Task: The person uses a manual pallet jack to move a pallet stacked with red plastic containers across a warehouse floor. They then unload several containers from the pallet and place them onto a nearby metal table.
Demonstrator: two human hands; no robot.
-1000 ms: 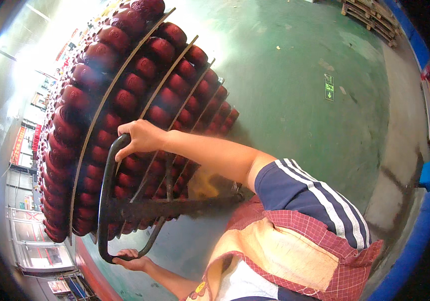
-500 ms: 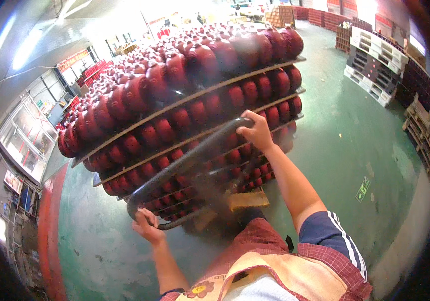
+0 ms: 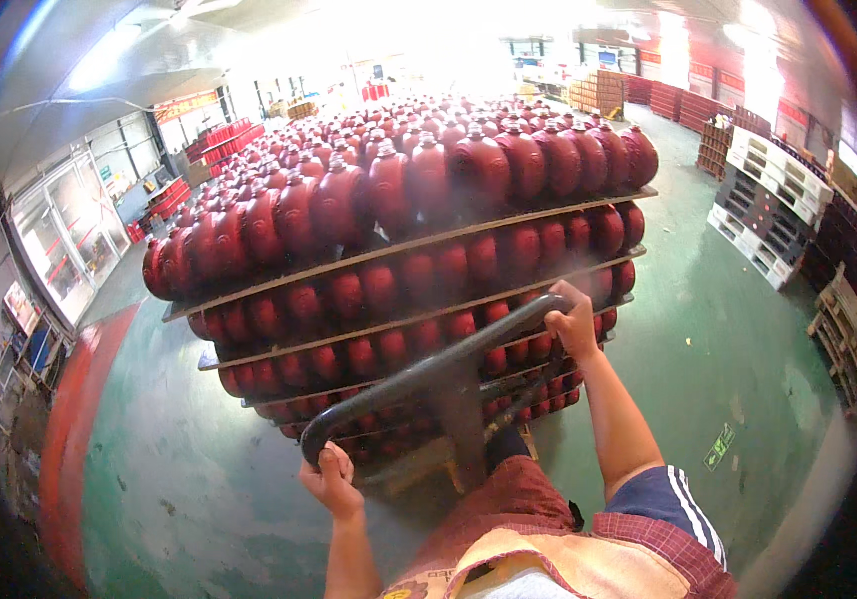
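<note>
A dark looped handle bar (image 3: 428, 371) of a pallet truck runs across in front of me. My left hand (image 3: 330, 479) grips its lower left end, fingers curled round the tube. My right hand (image 3: 575, 321) grips its upper right end. Just beyond the handle stands a tall load of dark red jars (image 3: 408, 200), stacked in several layers with thin boards (image 3: 418, 245) between them. The load fills the middle of the view and hides the truck's forks.
The floor is green (image 3: 189, 499) with a red strip (image 3: 74, 419) on the left. Stacks of empty pallets (image 3: 763, 205) stand at the right, more red stacked goods at the back. Glass doors (image 3: 59, 245) line the left wall.
The view has swung round so the load now stands upright and level in front. Both hands keep their hold on the handle ends.
</note>
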